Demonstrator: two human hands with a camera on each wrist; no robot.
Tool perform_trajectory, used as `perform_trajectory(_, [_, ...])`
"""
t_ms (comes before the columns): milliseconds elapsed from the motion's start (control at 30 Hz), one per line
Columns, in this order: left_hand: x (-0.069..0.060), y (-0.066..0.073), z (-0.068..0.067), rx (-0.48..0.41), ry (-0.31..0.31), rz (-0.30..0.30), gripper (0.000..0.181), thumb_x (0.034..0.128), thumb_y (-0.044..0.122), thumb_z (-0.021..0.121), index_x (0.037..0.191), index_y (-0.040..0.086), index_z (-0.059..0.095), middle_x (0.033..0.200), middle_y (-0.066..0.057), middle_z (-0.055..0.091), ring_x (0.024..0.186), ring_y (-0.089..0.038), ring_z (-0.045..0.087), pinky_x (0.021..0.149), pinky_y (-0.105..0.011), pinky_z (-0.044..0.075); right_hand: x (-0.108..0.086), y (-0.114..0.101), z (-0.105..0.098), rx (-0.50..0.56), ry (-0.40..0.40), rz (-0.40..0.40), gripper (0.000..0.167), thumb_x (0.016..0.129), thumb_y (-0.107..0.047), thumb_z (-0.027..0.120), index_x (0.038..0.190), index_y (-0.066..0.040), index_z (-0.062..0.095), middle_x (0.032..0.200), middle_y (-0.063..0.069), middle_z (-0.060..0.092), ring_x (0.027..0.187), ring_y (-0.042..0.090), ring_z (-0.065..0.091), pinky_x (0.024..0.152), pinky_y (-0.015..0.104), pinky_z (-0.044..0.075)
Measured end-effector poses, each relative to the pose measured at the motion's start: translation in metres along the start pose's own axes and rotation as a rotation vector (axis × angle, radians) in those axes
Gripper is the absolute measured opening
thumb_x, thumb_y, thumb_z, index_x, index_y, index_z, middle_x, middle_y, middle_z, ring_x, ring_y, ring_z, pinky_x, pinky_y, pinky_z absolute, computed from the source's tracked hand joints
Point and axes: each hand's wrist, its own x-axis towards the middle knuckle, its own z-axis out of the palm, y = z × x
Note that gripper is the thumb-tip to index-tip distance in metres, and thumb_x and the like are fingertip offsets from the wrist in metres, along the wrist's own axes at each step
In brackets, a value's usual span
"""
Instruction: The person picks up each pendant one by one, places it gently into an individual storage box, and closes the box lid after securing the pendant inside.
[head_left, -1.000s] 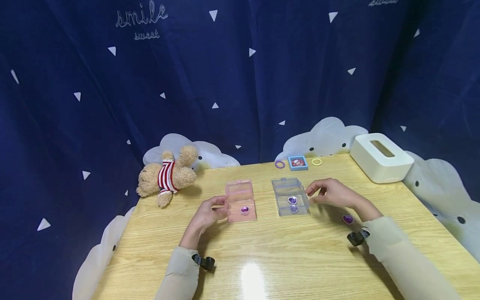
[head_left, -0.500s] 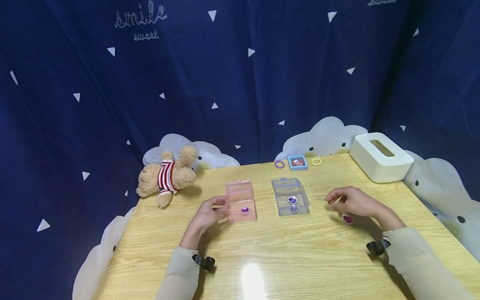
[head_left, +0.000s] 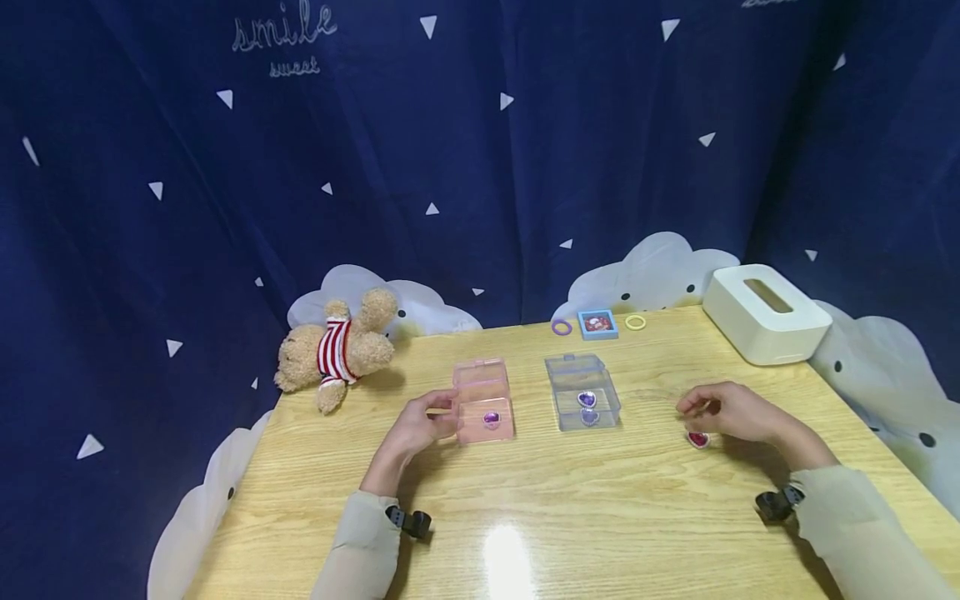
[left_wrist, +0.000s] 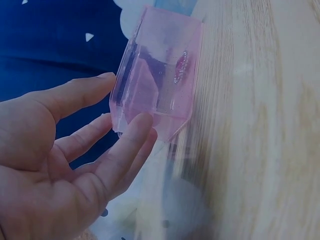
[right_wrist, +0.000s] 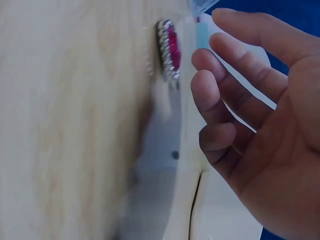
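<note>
My left hand (head_left: 417, 425) rests at the left side of an open pink see-through plastic box (head_left: 471, 427), its fingers loosely bent at the edge. Inside lies a purple-pink gem (head_left: 492, 419) with a silvery beaded rim. Right of it, an open bluish see-through box (head_left: 566, 408) holds a violet heart-shaped gem (head_left: 587, 400); a paler copy below looks like its reflection. My right hand (head_left: 733, 411) hovers just above a red gem (head_left: 699, 441) on the table. In the right wrist view its fingers, loosely bent, hold nothing, and the red gem (right_wrist: 173, 49) lies apart from them.
Along the table's back edge are a purple ring (head_left: 562, 327), a small blue-framed picture (head_left: 597, 325) and a yellow ring (head_left: 635, 322). A white tissue box (head_left: 776, 333) stands at the back right. A teddy bear (head_left: 337, 350) in a striped shirt lies at the back left.
My right hand has left the bluish box's right side and moved right, to the red gem. My left hand has stayed at the pink box.
</note>
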Motion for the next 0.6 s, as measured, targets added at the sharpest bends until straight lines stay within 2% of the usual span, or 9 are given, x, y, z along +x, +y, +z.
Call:
perform_trajectory(233, [0.001,0.0,0.001,-0.049,-0.016,-0.005,0.059,0.0892,0.0,0.071,0.144,0.005,0.051,0.134,-0.024,0.052,0.113,-0.029,0.064,0.089,-0.033,0.059,-0.007,0.009,0.005,-0.038,-0.025,0.003,0.028,0.082,-0.033,0.082,0.102,-0.017,0.072,0.09,-0.008,0.069,0.078,0.0,0.056,0.067,0.02,0.046])
perform_trajectory(400, [0.0,0.0,0.001,-0.049,-0.019,0.003,0.059,0.0896,0.0,0.07,0.145,0.004,0.051,0.135,-0.024,0.051,0.114,-0.03,0.062,0.088,-0.034,0.059,-0.009,0.012,0.006,-0.043,-0.036,0.009,0.03,0.08,-0.03,0.083,0.104,-0.016,0.072,0.09,-0.008,0.067,0.078,0.001,0.053,0.066,0.02,0.044])
perform_trajectory(600, [-0.001,0.0,0.001,-0.061,-0.023,0.01,0.059,0.0895,-0.001,0.07,0.144,0.004,0.05,0.134,-0.026,0.05,0.111,-0.029,0.062,0.089,-0.037,0.06,-0.012,0.011,0.006,-0.004,-0.065,-0.019,0.033,0.078,-0.019,0.084,0.106,-0.01,0.07,0.092,-0.002,0.065,0.073,0.0,0.05,0.062,0.02,0.044])
